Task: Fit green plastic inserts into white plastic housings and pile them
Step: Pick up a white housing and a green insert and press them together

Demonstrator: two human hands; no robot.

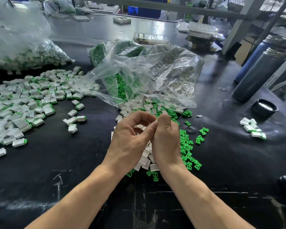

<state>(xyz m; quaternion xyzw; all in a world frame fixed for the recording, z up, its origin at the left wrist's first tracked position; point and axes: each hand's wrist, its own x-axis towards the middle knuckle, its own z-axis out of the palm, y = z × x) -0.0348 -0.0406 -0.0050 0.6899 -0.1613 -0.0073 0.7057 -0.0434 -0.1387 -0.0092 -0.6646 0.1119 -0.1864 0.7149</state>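
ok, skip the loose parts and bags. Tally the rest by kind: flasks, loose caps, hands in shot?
Flasks: 2, a blue flask and a dark grey flask with no cap on
Loose caps: 1, a black cap on the bench in front of the flasks
Hands: 2, left hand and right hand, fingertips together over the parts
Total: 5

My hands [145, 138] working mid-table [73, 162]; finished pile [23, 103] lying left, open bag [147, 76] sitting behind, loose inserts [188, 146] lying right, flask [261, 71] standing far right.
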